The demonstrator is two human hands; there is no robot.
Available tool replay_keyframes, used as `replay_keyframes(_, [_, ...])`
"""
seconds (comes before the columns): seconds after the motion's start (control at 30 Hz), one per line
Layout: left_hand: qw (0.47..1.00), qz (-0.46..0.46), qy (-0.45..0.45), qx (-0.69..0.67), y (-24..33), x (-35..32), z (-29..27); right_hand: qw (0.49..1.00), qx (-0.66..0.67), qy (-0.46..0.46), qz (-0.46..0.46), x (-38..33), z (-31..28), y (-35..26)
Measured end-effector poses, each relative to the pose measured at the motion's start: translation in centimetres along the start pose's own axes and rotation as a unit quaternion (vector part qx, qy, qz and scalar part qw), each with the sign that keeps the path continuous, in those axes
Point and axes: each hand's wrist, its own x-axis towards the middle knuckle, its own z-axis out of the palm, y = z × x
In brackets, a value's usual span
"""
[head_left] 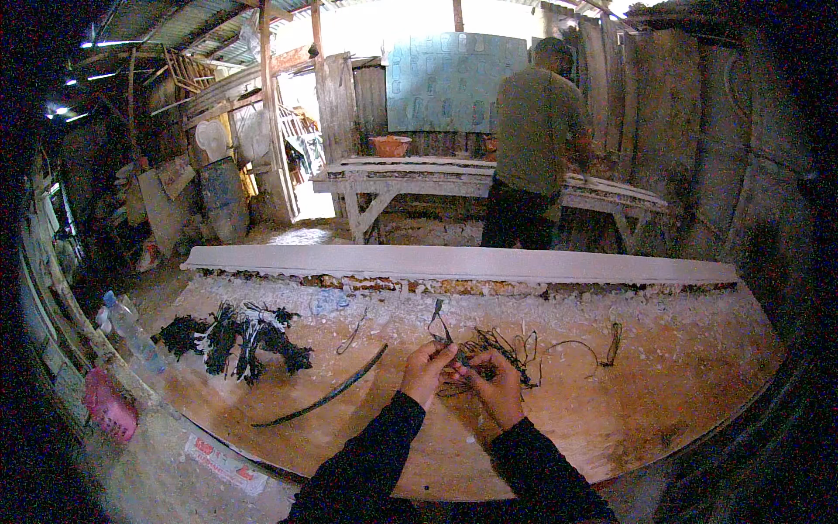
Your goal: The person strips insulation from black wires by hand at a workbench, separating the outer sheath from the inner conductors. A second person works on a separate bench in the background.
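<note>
Above the wooden tabletop, my left hand (423, 368) and my right hand (496, 382) meet with their fingers closed. Between them they pinch a thin dark cord (439, 321), a loop of which sticks up past my left fingertips. Just behind my right hand lies a loose tangle of dark cords (517, 346), partly hidden by the fingers. To the left of my hands rests a long, curved black strip (325, 395). Farther left are several bunches of black and whitish strands (236, 341).
A raised whitish board (454, 264) runs along the far edge of the worn tabletop (628, 410). A clear plastic bottle (133, 330) and a pink basket (111, 406) are at the left. Behind, a person (539, 131) stands at another bench (419, 175) with an orange basin (390, 146).
</note>
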Motion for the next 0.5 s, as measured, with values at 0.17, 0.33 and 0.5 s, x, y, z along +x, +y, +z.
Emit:
replay_keyframes(0.17, [1.000, 0.003, 0.012, 0.013, 0.3, -0.2, 0.2, 0.999, -0.038, 0.010, -0.018, 0.0, 0.2, -0.6])
replay_keyframes(0.33, [0.999, 0.000, 0.052, -0.009, 0.7, -0.5, 0.4, 0.997, -0.061, 0.036, -0.021, -0.2, 0.2, -1.2])
replay_keyframes(0.5, [0.999, -0.009, 0.051, -0.008, 0.7, -0.4, 0.4, 0.999, -0.041, 0.035, -0.002, -0.1, 0.2, -0.8])
